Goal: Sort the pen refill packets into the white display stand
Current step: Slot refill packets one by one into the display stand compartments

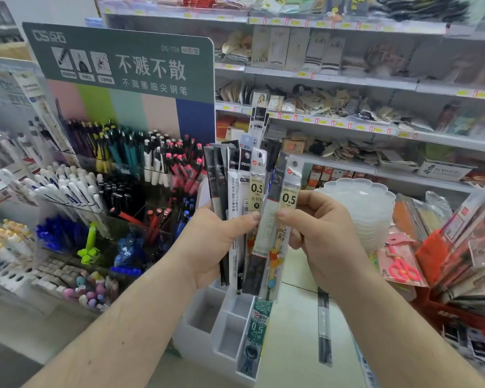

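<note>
Left hand [216, 242] fans packets [241, 191]; right hand [322, 233] apparently pinches one.

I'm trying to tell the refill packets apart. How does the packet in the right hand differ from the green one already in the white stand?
The right-hand packet is pale, with a cartoon figure low on it; the green packet is dark green. The right hand pinches the first one up in the air, while the green packet stands unheld in a slot of the white display stand. Both are long, narrow and marked 0.5.
</note>
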Tool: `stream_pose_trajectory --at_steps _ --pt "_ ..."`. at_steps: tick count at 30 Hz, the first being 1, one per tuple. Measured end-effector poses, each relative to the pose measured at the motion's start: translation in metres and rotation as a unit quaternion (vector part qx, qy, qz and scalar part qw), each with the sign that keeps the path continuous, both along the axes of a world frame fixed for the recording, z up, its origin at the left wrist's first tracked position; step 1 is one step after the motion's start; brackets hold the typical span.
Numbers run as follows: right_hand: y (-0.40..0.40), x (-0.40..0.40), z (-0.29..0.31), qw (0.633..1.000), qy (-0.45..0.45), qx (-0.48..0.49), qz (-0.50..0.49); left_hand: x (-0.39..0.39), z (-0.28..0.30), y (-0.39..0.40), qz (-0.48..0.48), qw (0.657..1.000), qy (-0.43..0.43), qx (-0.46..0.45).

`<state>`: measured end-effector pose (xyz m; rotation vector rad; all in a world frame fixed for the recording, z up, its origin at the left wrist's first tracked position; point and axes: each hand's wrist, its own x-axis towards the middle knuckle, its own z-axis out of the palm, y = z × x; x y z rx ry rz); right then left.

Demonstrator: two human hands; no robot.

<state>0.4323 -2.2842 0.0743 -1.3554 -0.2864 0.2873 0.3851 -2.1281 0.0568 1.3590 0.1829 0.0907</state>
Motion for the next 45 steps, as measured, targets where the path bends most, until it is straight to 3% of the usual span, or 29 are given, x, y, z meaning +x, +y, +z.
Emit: stream_pose_trajectory --at_steps 11,19,24,28,33,35,40,45 --pt "0.010 -0.003 -0.004 0.999 -0.039 -0.024 -0.017 -0.001 -0.002 0.004 -0.058 0.998 0.004 -0.007" --pt "0.002 0.007 -0.002 1.000 0.014 0.002 -0.001 -0.003 0.001 0.002 -0.075 0.996 0.026 -0.026" --pt "-0.002 0.013 -0.003 0.995 0.057 0.067 -0.045 -0.002 0.003 0.001 -0.036 0.997 0.018 -0.059" --pt "-0.004 0.015 -0.007 0.997 0.061 0.048 -0.026 -0.003 0.004 -0.002 -0.031 0.998 0.008 -0.051" --pt "-0.037 0.038 0.003 0.990 0.082 0.074 -0.091 0.000 0.007 -0.003 0.062 0.985 -0.013 -0.160" --pt "-0.045 0.047 -0.004 0.989 0.072 0.034 -0.121 0.001 0.007 -0.001 0.080 0.980 -0.011 -0.180" --pt "-0.038 0.051 -0.037 0.977 0.052 -0.173 -0.115 0.001 0.009 0.000 0.084 0.975 0.014 -0.204" --pt "-0.006 0.053 -0.060 0.964 0.006 -0.255 -0.067 0.000 0.008 -0.005 0.065 0.988 0.009 -0.137"
